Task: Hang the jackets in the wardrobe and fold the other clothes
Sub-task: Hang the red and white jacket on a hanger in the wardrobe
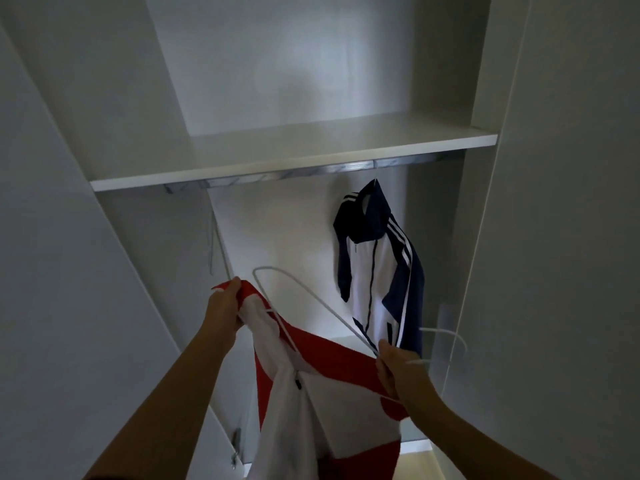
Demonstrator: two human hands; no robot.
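Red-and-white jacket (341, 363) pinched by left hand (225, 308); white hanger (257, 271), gripped by right hand (398, 374), slanted up-left toward its collar.

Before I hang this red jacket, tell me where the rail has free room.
The rail is bare across its middle, left of the navy jacket; the shelf above is bare too. Crowded only at the right, where that jacket hangs.

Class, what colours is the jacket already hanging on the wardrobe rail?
The hanging jacket is navy and white, with white sleeve stripes; head view.
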